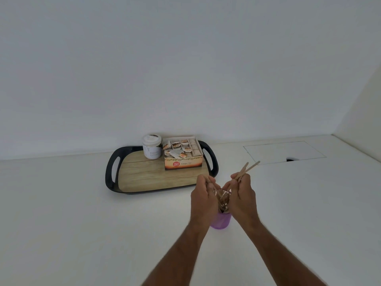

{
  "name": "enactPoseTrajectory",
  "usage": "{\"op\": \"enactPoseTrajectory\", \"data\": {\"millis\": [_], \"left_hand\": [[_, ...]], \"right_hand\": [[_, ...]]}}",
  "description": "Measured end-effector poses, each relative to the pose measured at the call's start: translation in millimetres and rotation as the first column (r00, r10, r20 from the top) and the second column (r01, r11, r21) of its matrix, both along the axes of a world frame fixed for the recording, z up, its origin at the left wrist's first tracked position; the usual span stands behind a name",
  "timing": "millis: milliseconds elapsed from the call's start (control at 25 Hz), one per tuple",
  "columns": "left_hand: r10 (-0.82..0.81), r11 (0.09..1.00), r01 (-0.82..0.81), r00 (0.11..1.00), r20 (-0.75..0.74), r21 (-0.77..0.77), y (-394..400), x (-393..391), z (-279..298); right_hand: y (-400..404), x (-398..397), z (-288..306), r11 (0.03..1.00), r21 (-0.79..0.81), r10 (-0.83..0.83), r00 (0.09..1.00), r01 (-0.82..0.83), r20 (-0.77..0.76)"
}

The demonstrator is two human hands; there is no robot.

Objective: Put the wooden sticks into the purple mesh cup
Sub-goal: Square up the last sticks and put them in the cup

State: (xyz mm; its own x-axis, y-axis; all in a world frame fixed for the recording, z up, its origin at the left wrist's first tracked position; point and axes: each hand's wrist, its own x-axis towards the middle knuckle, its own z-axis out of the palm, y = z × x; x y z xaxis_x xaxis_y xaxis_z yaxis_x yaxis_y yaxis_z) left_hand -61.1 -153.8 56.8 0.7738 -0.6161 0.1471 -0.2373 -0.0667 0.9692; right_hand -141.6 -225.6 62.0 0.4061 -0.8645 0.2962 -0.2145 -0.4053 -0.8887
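White worktop (61,203), tray (110,172) behind. Purple mesh cup (221,221) sits between your wrists, already holding sticks. Right hand (243,195) pinches two wooden sticks (247,169); left hand (203,195) steadies others. Tip ends down, lower slowly

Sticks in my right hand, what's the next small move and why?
Probably tip the right hand so its sticks point down into the cup, then let go. They now angle up and away, above the rim, while the cup sits between both hands, already holding a bundle.
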Motion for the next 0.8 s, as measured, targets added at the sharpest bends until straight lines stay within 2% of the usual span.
{"op": "enactPoseTrajectory", "data": {"millis": [80, 240, 400, 600, 720, 800], "left_hand": [[0.022, 0.999, -0.025, 0.998, -0.052, -0.043, 0, 0, 1], [-0.004, 0.994, -0.015, 0.984, -0.176, -0.104, 3, -3, 8], [-0.010, 0.995, -0.009, 0.982, -0.188, -0.099, 2, -4, 9], [0.020, 0.997, -0.034, 0.985, -0.172, -0.075, 0, -4, 6], [0.020, 0.996, -0.033, 0.986, -0.165, -0.080, 1, -4, 4], [0.007, 0.997, -0.022, 0.982, -0.187, -0.080, 1, -5, 5]], "right_hand": [[0, 5, 2, 0.996, 0.091, -0.022, 0.994, 0.012, 0.108], [1, 14, 7, 0.957, 0.281, -0.030, 0.945, -0.066, 0.324], [9, 13, 7, 0.978, 0.193, 0.036, 0.972, -0.082, 0.231], [9, 7, 5, 0.997, 0.065, 0.033, 0.989, -0.043, 0.145], [5, 5, 5, 0.993, 0.097, 0.049, 0.991, -0.061, 0.126], [4, 5, 5, 0.982, 0.181, 0.017, 0.983, -0.051, 0.182]]}}
